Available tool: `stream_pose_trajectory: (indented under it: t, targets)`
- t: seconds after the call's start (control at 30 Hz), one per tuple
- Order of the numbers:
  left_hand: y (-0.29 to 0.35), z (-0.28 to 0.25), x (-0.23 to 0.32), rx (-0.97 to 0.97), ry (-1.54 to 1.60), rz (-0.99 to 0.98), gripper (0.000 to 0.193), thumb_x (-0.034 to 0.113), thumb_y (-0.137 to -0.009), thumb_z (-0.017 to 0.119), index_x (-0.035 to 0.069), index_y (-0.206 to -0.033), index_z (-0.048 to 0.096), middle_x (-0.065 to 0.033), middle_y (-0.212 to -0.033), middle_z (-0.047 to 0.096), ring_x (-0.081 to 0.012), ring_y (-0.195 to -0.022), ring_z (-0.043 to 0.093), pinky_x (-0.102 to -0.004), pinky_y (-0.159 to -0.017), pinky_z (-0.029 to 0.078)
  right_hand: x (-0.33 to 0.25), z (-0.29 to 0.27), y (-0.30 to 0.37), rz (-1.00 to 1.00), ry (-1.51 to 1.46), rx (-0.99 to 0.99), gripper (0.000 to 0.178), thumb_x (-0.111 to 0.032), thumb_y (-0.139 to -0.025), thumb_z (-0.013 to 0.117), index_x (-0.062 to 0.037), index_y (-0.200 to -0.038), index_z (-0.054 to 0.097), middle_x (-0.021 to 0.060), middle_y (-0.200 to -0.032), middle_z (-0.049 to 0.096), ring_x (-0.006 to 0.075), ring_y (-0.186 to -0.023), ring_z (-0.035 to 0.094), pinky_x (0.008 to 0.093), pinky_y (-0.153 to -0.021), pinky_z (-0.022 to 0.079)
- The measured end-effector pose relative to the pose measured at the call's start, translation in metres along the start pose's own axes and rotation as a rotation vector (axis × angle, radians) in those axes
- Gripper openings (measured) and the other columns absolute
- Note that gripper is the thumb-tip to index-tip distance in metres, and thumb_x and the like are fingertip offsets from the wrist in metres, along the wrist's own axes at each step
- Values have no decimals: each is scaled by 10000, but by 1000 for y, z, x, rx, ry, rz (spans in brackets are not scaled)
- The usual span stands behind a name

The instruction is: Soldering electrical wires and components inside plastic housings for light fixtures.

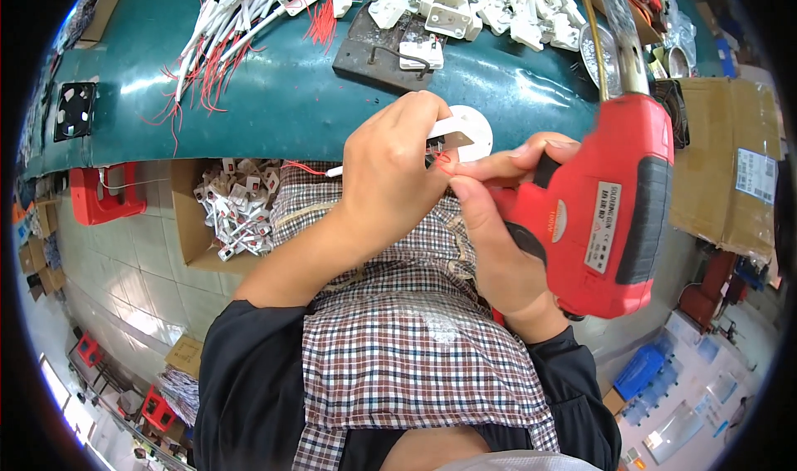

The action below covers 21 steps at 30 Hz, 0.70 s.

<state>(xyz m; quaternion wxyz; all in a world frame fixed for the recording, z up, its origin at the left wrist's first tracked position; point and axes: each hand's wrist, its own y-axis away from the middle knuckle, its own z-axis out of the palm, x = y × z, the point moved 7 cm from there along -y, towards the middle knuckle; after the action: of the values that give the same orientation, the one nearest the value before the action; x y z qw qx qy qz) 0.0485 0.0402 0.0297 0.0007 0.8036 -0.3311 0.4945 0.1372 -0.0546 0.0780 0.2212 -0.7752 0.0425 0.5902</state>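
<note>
My left hand [386,159] is closed around a white plastic fitting with a round face [476,133], held just off the table's front edge. Dark parts show in its open side, and a thin red wire [446,160] bends out there. A white cable end [334,172] with a red lead pokes out left of that hand. My right hand [502,238] grips a red and black soldering gun [581,213], its metal barrel pointing away from me. The right fingertips meet at the red wire beside the fitting; whether they pinch it is partly hidden.
On the green table [274,114] lie white cables with red ends [237,22], a dark block [378,47] bearing a white part, and piled white housings [498,10]. A carton of white parts [237,209] stands left of my lap. Another carton [722,155] stands at right.
</note>
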Motion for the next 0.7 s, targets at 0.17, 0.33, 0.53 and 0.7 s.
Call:
stream_pose_trajectory:
  t: [0.17,0.33,0.53,0.7]
  targets:
    - [-6,-2,-5,-120,75,-72,317,26,-691,776,20,-952,597,-107,-902,623,-256,-838,646,-349,-721,506,20,-29,12,-19,268,149,604,142,-819,718,-27,-1299,391,95,-1023,657,157,-935,675,291,-887,493]
    - [-8,-4,-6,-195,217,-72,321,22,-760,716,28,-1061,603,-139,-1112,546,-282,-955,612,-372,-826,514,55,-35,19,130,182,253,505,81,-865,715,3,-1273,427,103,-994,699,154,-936,661,307,-923,474]
    - [-3,-8,-5,-5,198,110,288,12,-798,653,78,-1078,658,-147,-1229,501,-320,-999,597,-419,-871,520,63,-26,15,208,104,235,448,51,-901,692,9,-1265,435,88,-971,720,126,-945,630,316,-950,455]
    - [-1,-11,6,-19,50,196,136,26,-766,726,99,-878,706,-121,-1294,528,-279,-1010,597,-395,-840,514,61,-28,13,140,225,182,456,57,-902,687,9,-1280,437,88,-986,720,131,-1005,624,302,-920,464]
